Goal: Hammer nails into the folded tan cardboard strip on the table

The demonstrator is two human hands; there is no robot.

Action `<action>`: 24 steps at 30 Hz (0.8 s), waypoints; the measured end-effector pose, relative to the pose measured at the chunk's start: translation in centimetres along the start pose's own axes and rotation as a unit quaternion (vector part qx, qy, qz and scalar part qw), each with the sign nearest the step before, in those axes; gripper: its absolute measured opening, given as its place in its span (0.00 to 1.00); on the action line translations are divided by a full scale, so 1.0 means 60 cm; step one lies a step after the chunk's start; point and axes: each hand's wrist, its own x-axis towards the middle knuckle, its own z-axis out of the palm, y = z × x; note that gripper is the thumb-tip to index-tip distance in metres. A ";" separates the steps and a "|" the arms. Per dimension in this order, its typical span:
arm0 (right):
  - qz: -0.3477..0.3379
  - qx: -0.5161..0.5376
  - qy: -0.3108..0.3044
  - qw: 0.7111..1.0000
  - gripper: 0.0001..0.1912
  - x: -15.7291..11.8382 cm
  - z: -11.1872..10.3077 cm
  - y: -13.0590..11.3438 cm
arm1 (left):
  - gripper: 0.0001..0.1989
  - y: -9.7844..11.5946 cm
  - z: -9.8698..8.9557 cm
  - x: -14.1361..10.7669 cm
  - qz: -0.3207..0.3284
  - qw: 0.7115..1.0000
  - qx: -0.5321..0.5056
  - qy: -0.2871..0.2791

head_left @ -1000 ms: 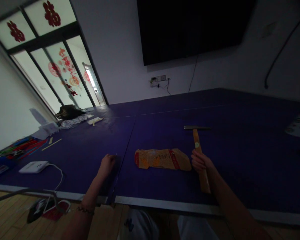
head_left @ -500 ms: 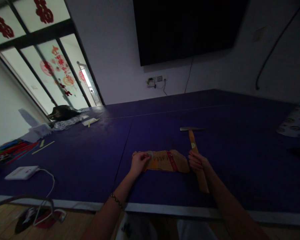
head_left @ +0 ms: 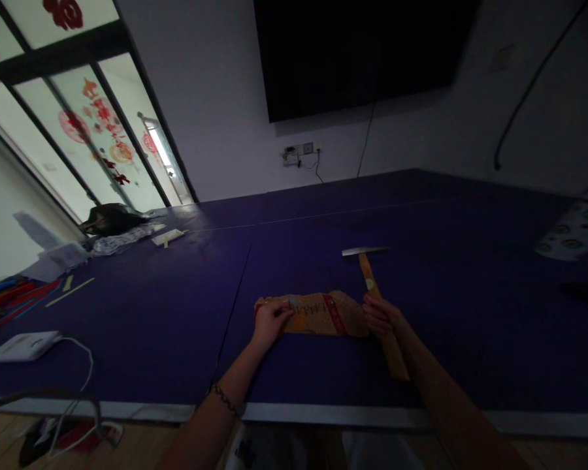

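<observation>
A torn strip of brown cardboard (head_left: 318,320) lies on the purple tabletop in front of me. It has a red band, an orange patch and a row of thin dark slanted shapes, too small to name. My left hand (head_left: 272,320) rests at its left end, thumb and fingertips pinched together; whatever is between them is hidden. Around the wooden handle of a hammer (head_left: 365,266) my right hand (head_left: 382,316) is closed, beside the cardboard's right end. The hammer's metal head points away from me, beyond the strip.
A white box-like device (head_left: 24,346) with a cable sits at left, near red and blue sticks (head_left: 19,300). Farther back are a black bag (head_left: 112,220) and clear plastic. A patterned cylinder (head_left: 573,225) is at right. The table's pale front edge (head_left: 323,412) runs before me.
The view has turned slightly right, so the scene slides left. My right hand and the hammer have shifted a little left, closer to the cardboard. My left hand keeps its pinch there.
</observation>
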 end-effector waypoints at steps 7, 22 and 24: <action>0.029 -0.020 0.016 0.999 0.25 0.000 -0.004 0.004 | 0.02 0.011 -0.005 -0.004 -0.001 0.999 0.007 0.031; 0.010 -0.007 -0.026 1.000 0.27 0.008 -0.003 0.008 | 0.02 0.006 0.001 -0.001 0.046 0.998 0.044 0.026; 0.011 -0.009 -0.028 1.000 0.26 0.004 0.006 -0.001 | 0.02 0.006 0.002 0.000 0.046 0.997 0.049 0.022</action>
